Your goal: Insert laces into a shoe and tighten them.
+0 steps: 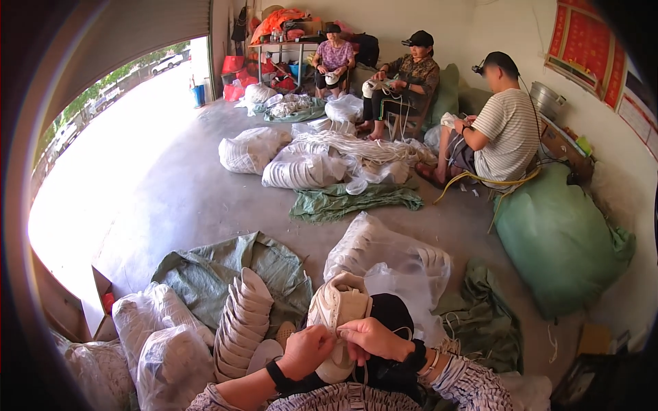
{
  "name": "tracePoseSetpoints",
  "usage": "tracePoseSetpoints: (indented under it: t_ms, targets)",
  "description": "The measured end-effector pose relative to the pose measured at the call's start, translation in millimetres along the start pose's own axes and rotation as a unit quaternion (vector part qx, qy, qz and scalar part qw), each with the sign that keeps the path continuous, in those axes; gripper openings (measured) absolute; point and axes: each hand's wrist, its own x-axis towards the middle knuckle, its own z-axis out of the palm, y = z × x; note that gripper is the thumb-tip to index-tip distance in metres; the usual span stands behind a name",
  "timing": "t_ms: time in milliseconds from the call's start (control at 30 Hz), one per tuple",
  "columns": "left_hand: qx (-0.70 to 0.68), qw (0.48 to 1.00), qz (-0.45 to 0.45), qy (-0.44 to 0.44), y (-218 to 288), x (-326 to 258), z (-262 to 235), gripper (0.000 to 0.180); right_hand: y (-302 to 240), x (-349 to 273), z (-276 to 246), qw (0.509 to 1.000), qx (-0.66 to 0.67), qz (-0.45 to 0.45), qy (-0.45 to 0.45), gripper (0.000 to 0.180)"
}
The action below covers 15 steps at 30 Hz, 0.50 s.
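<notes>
A cream sneaker [338,299] rests on my lap over dark cloth, its toe toward me and its opening pointing away. My left hand [306,351] is closed at the left edge of the lacing area, its fingertips hiding whatever they pinch. At the other side of the lacing area, my right hand [375,340] is pinched on a thin pale shoelace, with loose lace showing near the wrist and below the fingers. Beside my left forearm stands a nested stack of pale shoe uppers [242,322].
Clear plastic bags [175,366] of pale pieces lie at the left; another bag [384,250] lies ahead. Green woven sacks [233,264] spread on the floor, and a full green sack [558,240] bulges at the right. Three seated people handle pale items near bundled laces [363,147].
</notes>
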Motion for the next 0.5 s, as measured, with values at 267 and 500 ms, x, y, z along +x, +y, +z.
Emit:
tracePoseSetpoints:
  t_ms: [267,500]
  targets:
    - [-0.117,0.991,-0.044,-0.042,-18,4,-3,0.018,-2,22,1,0.992,-0.113,-0.008,0.051,0.026]
    - [0.115,0.974,0.193,-0.014,-24,15,-15,0.023,12,17,15,0.816,-0.517,-0.209,0.154,0.017]
